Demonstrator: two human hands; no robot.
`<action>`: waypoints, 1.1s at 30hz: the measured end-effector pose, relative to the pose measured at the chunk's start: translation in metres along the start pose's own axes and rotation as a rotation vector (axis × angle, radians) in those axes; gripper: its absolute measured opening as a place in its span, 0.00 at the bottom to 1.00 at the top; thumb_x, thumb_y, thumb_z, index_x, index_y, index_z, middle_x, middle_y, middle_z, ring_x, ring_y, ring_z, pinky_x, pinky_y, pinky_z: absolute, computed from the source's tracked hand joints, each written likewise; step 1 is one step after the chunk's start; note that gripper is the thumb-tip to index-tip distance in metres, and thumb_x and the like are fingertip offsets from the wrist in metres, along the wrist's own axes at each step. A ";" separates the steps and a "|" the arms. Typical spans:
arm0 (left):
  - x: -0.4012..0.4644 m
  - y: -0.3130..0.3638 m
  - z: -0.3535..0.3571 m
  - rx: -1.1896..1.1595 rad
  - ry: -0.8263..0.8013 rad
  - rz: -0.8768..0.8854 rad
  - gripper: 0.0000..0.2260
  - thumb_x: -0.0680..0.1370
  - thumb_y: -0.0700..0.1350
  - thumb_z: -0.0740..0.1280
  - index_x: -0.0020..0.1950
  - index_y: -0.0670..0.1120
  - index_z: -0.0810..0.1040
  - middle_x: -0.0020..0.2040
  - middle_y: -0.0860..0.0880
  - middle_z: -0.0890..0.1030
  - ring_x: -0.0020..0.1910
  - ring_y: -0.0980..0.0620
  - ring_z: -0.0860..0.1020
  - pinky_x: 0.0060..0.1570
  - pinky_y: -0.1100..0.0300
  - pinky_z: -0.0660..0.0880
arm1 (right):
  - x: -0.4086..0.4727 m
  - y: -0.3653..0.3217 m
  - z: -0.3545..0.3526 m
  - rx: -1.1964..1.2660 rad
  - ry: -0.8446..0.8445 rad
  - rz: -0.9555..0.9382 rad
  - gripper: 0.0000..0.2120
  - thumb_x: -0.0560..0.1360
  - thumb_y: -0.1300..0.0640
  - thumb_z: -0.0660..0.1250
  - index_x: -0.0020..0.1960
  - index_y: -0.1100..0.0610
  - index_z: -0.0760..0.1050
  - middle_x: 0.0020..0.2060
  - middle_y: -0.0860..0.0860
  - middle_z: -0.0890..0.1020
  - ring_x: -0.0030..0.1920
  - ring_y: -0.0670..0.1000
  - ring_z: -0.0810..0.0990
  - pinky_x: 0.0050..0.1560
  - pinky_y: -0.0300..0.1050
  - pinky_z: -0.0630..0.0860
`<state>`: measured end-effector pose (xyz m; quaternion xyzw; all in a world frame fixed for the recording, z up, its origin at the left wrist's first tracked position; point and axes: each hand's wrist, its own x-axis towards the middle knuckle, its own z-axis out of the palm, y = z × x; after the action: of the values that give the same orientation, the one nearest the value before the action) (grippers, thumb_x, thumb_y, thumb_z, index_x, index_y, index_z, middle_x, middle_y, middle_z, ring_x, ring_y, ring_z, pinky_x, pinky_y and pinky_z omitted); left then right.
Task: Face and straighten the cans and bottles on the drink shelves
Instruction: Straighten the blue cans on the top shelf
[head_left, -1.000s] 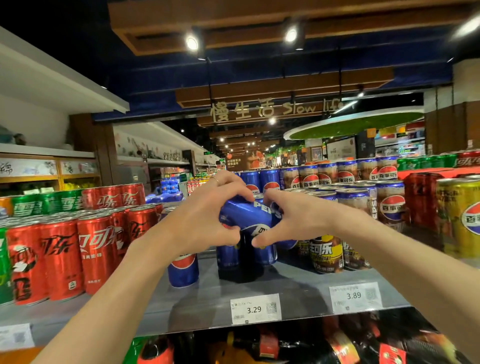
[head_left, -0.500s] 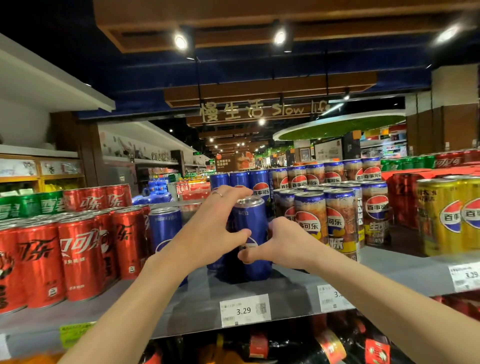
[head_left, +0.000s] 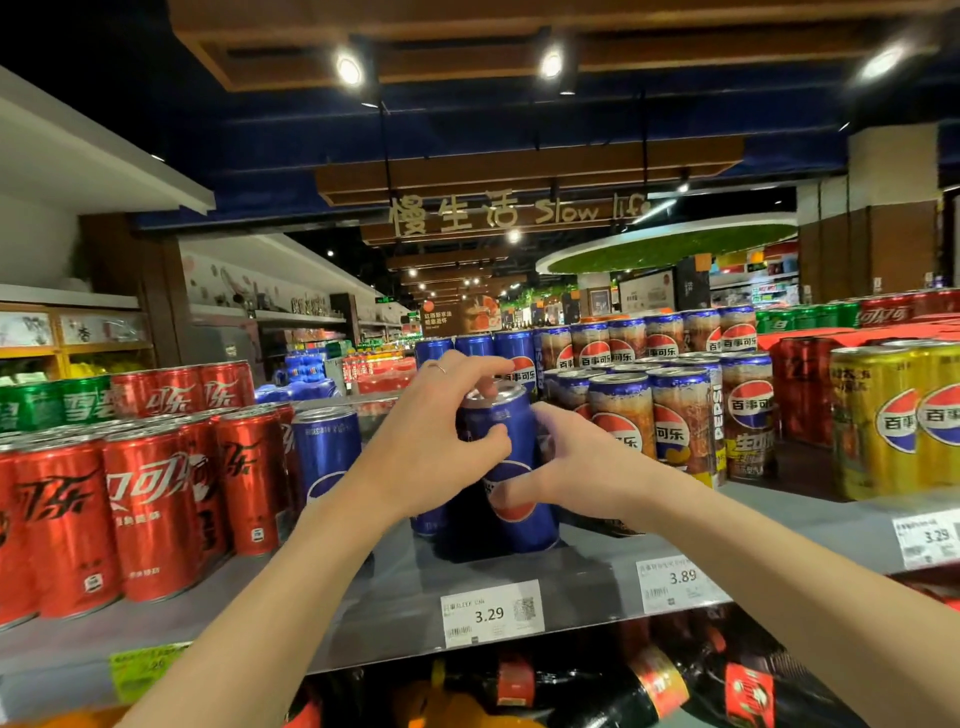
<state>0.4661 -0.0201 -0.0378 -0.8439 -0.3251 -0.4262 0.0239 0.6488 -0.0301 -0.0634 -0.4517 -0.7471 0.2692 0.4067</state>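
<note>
A tall blue Pepsi can (head_left: 511, 457) stands upright on the grey shelf (head_left: 395, 597), its round logo turned toward me. My left hand (head_left: 431, 447) grips its upper part, thumb across the front and fingers over the rim. My right hand (head_left: 576, 467) holds its lower right side, thumb against the logo. Another blue can (head_left: 327, 452) stands to the left, beside the rows of red cola cans (head_left: 150, 514). Brown-and-blue Pepsi cans (head_left: 675, 421) are stacked to the right.
Yellow Pepsi cans (head_left: 893, 421) stand at the far right. Price tags marked 3.29 (head_left: 491, 613) and 3.89 (head_left: 675, 582) hang on the shelf's front edge. Dark bottles with red labels (head_left: 665, 680) lie on the shelf below. Green cans (head_left: 52, 405) sit behind the red ones.
The blue can went from tilted on its side between both hands to standing upright on the shelf. It has since turned so the logo faces me; both hands still hold it.
</note>
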 end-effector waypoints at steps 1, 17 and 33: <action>0.001 0.001 -0.003 -0.002 0.002 -0.001 0.27 0.72 0.46 0.67 0.72 0.55 0.72 0.59 0.56 0.74 0.62 0.55 0.72 0.64 0.54 0.71 | -0.002 -0.005 -0.002 -0.007 0.014 -0.035 0.22 0.70 0.65 0.78 0.60 0.54 0.76 0.43 0.46 0.86 0.38 0.39 0.83 0.37 0.32 0.77; -0.002 0.000 -0.005 0.270 -0.061 0.016 0.34 0.66 0.62 0.78 0.69 0.57 0.72 0.58 0.59 0.74 0.59 0.56 0.69 0.60 0.56 0.68 | 0.003 -0.049 -0.042 -0.396 0.145 -0.167 0.31 0.67 0.44 0.80 0.66 0.44 0.72 0.53 0.44 0.79 0.48 0.42 0.80 0.42 0.34 0.74; -0.012 -0.005 0.012 0.031 -0.051 -0.330 0.18 0.70 0.60 0.76 0.52 0.54 0.75 0.41 0.58 0.81 0.39 0.61 0.78 0.37 0.65 0.72 | 0.020 -0.036 -0.025 -0.407 0.180 -0.151 0.28 0.70 0.43 0.77 0.65 0.53 0.76 0.47 0.47 0.82 0.46 0.47 0.80 0.46 0.44 0.79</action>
<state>0.4668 -0.0190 -0.0556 -0.7889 -0.4664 -0.3979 -0.0418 0.6488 -0.0276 -0.0154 -0.4893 -0.7783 0.0405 0.3914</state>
